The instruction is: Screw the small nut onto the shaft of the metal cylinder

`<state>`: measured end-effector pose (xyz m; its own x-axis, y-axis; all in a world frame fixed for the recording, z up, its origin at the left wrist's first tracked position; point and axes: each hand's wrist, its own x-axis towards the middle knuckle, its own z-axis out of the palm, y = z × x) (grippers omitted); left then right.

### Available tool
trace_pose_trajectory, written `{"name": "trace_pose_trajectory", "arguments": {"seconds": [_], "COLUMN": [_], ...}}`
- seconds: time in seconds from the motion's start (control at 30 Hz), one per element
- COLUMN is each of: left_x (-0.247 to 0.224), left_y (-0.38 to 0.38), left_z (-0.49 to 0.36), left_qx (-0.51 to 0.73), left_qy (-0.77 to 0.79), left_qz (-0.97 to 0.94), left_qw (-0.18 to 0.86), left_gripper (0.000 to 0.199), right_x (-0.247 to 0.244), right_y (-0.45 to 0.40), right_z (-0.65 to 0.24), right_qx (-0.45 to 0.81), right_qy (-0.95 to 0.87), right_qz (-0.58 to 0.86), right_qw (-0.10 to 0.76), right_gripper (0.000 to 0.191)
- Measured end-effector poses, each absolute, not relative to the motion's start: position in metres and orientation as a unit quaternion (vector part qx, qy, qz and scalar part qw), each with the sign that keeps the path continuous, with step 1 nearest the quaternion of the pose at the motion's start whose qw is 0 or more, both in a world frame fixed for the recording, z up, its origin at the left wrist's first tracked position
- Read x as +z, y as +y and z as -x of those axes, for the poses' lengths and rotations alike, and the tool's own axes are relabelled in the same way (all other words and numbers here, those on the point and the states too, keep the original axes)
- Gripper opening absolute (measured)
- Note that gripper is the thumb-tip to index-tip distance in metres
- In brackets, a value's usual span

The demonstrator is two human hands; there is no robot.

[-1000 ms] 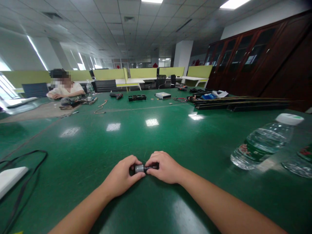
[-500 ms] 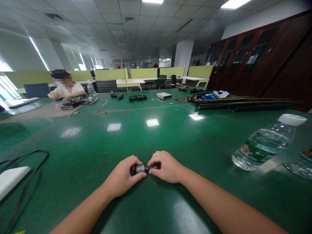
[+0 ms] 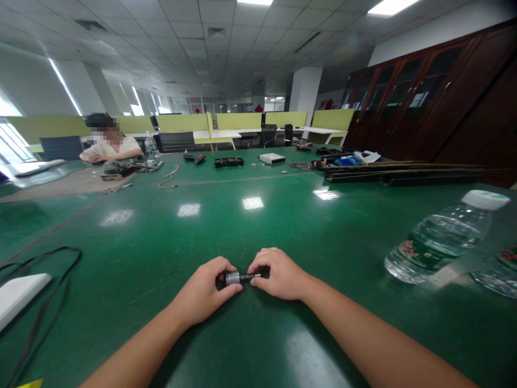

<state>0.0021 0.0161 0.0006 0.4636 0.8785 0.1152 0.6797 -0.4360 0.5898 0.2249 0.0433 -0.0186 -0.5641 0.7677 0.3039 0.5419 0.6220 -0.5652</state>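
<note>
My left hand is closed round a small silver metal cylinder, with its thumb below and its fingers above. A thin dark ribbed shaft sticks out of the cylinder to the right and ends in a bright metal tip. At that end, my right hand has its thumb and fingertips closed about the shaft. The part lies level, low over the green tabletop. The cylinder's left end is partly hidden by my left hand.
Water bottles stand at the right. A white flat box and a black strap lie at the left. Across the table are a power drill, black rails, loose parts and a seated person.
My right hand has shifted slightly right and up along the shaft, so more of the shaft and its bright tip show. My left hand and the cylinder stay almost in place.
</note>
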Motion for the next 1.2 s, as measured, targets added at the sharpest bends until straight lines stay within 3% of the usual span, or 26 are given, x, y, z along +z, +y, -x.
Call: {"name": "trace_pose_trajectory", "arguments": {"seconds": [1.2], "left_x": [0.001], "left_y": [0.016], "left_z": [-0.001], "left_qx": [0.218], "left_qy": [0.485], "left_qz": [-0.811], "left_qw": [0.244], "left_gripper": [0.015], "right_x": [-0.016], "right_y": [0.053], "right_z": [-0.245], "right_qx": [0.228], "right_qy": [-0.836], "right_qz": [0.424], "right_qw": [0.264], "right_gripper": [0.013]}}
